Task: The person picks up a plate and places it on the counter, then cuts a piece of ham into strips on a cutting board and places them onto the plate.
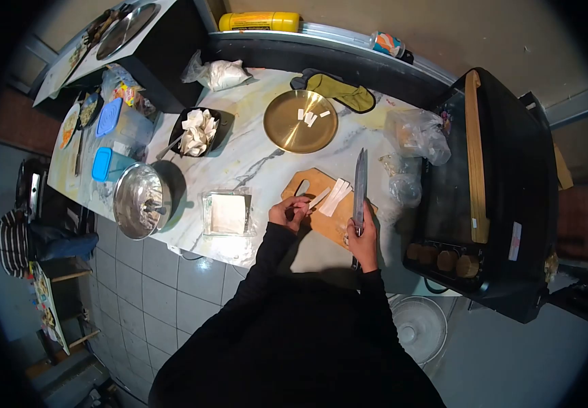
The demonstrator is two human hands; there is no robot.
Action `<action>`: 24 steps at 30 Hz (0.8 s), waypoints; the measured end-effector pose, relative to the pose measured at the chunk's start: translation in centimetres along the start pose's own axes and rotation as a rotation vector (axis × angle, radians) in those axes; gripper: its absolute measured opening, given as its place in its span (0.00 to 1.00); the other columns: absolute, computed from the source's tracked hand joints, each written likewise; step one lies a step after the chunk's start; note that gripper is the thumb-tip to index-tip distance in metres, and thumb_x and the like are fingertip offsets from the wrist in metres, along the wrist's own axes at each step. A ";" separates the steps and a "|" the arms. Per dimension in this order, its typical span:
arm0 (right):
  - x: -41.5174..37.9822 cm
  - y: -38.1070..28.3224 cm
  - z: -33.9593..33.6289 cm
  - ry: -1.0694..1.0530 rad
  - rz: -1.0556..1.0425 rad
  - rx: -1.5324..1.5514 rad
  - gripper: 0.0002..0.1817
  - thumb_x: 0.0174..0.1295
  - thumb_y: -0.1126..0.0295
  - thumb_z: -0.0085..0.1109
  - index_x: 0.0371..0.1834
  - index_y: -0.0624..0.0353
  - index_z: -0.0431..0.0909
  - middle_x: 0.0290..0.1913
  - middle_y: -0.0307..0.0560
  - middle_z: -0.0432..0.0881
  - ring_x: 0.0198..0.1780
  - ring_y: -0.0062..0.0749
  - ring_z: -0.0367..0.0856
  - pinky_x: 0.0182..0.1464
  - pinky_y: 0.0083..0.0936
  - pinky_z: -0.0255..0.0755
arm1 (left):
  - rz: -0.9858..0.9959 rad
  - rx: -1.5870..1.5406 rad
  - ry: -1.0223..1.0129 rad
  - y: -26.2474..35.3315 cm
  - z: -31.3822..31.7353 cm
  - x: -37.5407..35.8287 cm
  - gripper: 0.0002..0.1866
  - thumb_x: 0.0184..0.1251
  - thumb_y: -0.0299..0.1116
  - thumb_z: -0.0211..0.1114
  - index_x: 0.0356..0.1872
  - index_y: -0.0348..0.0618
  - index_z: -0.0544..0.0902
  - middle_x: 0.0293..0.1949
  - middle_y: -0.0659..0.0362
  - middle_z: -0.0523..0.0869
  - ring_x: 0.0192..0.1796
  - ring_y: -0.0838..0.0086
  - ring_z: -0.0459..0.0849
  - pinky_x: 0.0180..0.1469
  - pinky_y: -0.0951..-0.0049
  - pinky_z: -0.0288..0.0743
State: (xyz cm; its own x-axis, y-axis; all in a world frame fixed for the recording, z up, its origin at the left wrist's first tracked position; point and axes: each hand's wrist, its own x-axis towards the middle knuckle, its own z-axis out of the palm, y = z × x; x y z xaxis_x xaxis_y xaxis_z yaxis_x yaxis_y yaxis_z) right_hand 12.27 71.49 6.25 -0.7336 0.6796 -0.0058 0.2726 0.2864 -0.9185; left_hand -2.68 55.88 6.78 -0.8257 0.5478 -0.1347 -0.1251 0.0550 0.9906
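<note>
My right hand (pixel 363 243) is closed around the handle of a long kitchen knife (pixel 361 177), whose blade points away from me over the right part of the wooden cutting board (pixel 321 180). Between the fingers of my left hand (pixel 290 213) is a thin white strip (pixel 319 198), held above the board's left side. A small stack of similar pale strips (pixel 337 196) lies on the board between my hands. Beyond it, a round golden plate (pixel 282 129) carries several short white pieces (pixel 311 120). Left of the board, square white sheets (pixel 229 214) sit in clear plastic packaging.
A metal bowl (pixel 122 211), blue-lidded containers (pixel 102 164) and a black bowl of folded white pieces (pixel 199 130) stand to the left. A black oven (pixel 498 183) bounds the right side, with plastic bags (pixel 413 132) beside it. A person (pixel 18 241) is at far left.
</note>
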 end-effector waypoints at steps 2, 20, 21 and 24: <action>0.1 -0.5 0.1 0.050 -0.188 -0.134 0.35 0.61 0.77 0.55 0.75 0.63 0.58 0.53 0.61 0.81 0.42 0.39 0.83 0.47 0.30 0.76 | 0.018 0.068 0.059 -0.1 -0.4 -0.6 0.10 0.65 0.20 0.63 0.46 0.30 0.83 0.32 0.57 0.87 0.36 0.78 0.88 0.44 0.80 0.81; -4.1 -3.7 -1.2 -0.491 -0.220 -0.207 0.12 0.68 0.73 0.55 0.53 0.64 0.71 0.34 0.63 0.80 0.38 0.61 0.80 0.39 0.48 0.69 | -0.093 0.183 0.237 -2.0 -1.6 -4.8 0.10 0.61 0.23 0.67 0.43 0.34 0.86 0.34 0.54 0.89 0.36 0.76 0.88 0.41 0.78 0.82; -4.2 -3.7 -1.2 -0.471 -0.244 -0.222 0.14 0.68 0.73 0.55 0.54 0.63 0.71 0.33 0.63 0.80 0.36 0.63 0.79 0.37 0.49 0.70 | -0.030 0.245 0.252 -1.5 -1.5 -4.7 0.10 0.60 0.22 0.67 0.43 0.35 0.86 0.35 0.54 0.88 0.36 0.74 0.88 0.40 0.77 0.82; -4.3 -3.8 -1.6 -0.490 -0.240 -0.274 0.14 0.68 0.72 0.56 0.55 0.62 0.71 0.32 0.63 0.80 0.34 0.64 0.79 0.35 0.50 0.70 | 0.102 0.389 0.253 -1.4 -1.6 -4.7 0.11 0.59 0.22 0.68 0.43 0.37 0.87 0.36 0.53 0.87 0.36 0.69 0.89 0.40 0.75 0.81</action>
State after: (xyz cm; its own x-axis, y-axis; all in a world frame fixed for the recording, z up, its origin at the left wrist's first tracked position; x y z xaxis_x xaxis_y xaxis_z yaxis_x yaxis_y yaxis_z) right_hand 15.39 68.54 10.38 -0.9776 0.2036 -0.0527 0.1671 0.6004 -0.7821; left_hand 0.49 51.88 6.00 -0.9372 0.3486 0.0102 0.1391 0.3467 0.9276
